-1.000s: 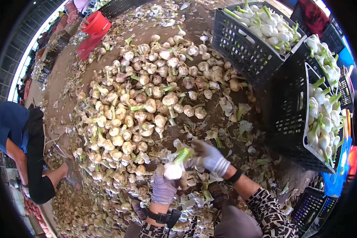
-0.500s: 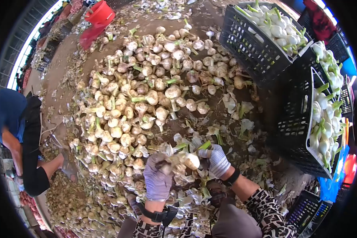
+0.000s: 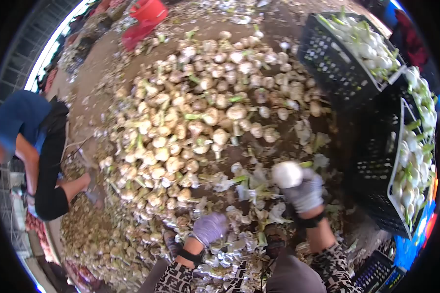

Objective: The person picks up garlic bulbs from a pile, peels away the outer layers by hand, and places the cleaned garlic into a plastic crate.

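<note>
My right hand [image 3: 305, 193], in a grey-white glove, is closed on a peeled white garlic bulb [image 3: 287, 174] with a short green stem. It is held above the littered ground, left of the crates. My left hand [image 3: 210, 228], in a purplish glove, is low over loose garlic skins [image 3: 239, 244] near my knees. Its fingers are blurred and turned away, so whether it holds anything does not show. In front of both hands spreads a wide heap of unpeeled garlic bulbs [image 3: 173, 163] with cut stems.
Two black crates [image 3: 337, 63] [image 3: 376, 161] at the right are filled with white garlic [image 3: 410, 166]. A red bucket [image 3: 148, 10] stands at the far left. A co-worker [image 3: 29, 146] in blue bends at the left edge. Another black crate [image 3: 374, 271] is at lower right.
My right hand has moved right and slightly up with the garlic bulb, which now looks white and bare. My left hand has come away from it and dropped lower. The view has shifted slightly.
</note>
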Demonstrator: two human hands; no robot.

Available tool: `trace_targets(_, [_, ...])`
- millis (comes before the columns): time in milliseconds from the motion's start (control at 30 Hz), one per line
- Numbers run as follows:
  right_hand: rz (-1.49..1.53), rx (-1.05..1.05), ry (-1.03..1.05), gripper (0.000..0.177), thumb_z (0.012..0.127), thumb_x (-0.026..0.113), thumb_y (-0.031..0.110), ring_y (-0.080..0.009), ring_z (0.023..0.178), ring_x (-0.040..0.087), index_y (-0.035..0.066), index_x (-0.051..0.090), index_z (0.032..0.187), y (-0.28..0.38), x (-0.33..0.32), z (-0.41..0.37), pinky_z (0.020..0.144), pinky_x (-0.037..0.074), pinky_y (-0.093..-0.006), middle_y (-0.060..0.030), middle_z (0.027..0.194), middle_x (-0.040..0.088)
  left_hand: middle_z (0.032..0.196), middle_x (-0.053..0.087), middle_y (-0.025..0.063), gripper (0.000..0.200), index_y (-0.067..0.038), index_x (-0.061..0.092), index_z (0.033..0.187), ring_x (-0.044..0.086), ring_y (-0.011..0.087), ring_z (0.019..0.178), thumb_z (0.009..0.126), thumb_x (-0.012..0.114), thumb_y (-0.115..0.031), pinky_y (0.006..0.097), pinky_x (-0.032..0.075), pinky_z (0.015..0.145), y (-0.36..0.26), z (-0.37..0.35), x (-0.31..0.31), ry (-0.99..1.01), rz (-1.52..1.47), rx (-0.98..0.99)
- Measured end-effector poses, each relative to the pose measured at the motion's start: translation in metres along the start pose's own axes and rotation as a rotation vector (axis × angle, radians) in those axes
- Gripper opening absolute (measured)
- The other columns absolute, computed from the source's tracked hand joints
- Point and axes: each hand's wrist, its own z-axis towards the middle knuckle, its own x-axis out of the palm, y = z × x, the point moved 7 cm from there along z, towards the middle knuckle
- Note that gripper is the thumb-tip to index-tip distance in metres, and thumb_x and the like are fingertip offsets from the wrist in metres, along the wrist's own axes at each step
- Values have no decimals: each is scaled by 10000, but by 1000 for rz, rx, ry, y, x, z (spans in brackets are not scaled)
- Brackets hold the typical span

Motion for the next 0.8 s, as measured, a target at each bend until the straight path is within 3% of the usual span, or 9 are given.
trace_targets(133, [461,-492,281,525,830,580,275,-156,705,519,76,422,1290,119,-39,-16,561,476,-282,-49,917,567,1059,544,193,381,-137,545,1157,559,340,951,781,552,-201,428,453,838,87,-8,-40,-697,-85,-192])
trace_targets(167, [648,-468,814,572,838,582,259,-115,626,479,62,373,1332,167,30,-41,478,441,-235,-39,879,553,1121,518,196,456,-123,514,1193,528,357,1006,748,594,-179,429,430,876,101,-1,-36,-622,10,-227])
trace_targets(267, [582,-540,787,604,853,571,220,-67,533,399,27,311,1363,184,32,-44,382,344,-187,-32,825,533,1237,454,197,570,-110,459,1252,474,376,1098,714,641,-148,429,394,933,114,16,-25,-507,129,-284])
trace_targets(333, [394,-570,424,565,834,582,264,-80,509,417,29,349,1292,145,5,-19,385,359,-218,-21,750,518,1176,493,190,568,-123,472,1235,526,357,1032,698,652,-174,420,458,845,125,28,-12,-606,221,-304])
trace_targets(433, [123,51,119,412,756,651,296,-108,486,472,60,514,1064,17,20,3,407,392,-243,-5,600,504,1027,577,177,606,-86,487,1200,587,344,915,651,714,-206,420,486,783,109,19,-26,-501,-334,-454])
trace_targets(500, [-445,274,130,439,742,672,247,-99,548,523,8,534,1083,-52,34,0,459,407,-196,-27,729,588,929,614,175,633,-72,502,1169,616,326,823,618,762,-243,411,502,731,78,14,-28,-521,-483,-388])
trace_targets(633, [-561,230,214,471,791,667,254,-54,555,501,-23,527,1145,-113,51,-10,476,395,-190,-1,739,579,957,622,151,583,-27,535,1100,613,275,862,601,779,-206,351,495,771,-10,-6,-60,-686,-349,-98])
trace_targets(667, [-543,457,123,362,823,638,199,-98,765,545,14,548,1121,-112,44,-14,666,454,-240,-41,914,601,942,620,147,574,-31,536,1099,613,265,840,604,781,-188,343,501,753,-23,-6,-64,-685,-313,-44])
trace_targets(800, [-391,338,-23,292,825,625,194,-90,709,528,19,555,1048,-96,44,-6,610,451,-240,-25,857,566,947,611,139,546,-41,538,1090,612,251,808,613,786,-137,343,508,718,-31,-11,-63,-769,-526,94])
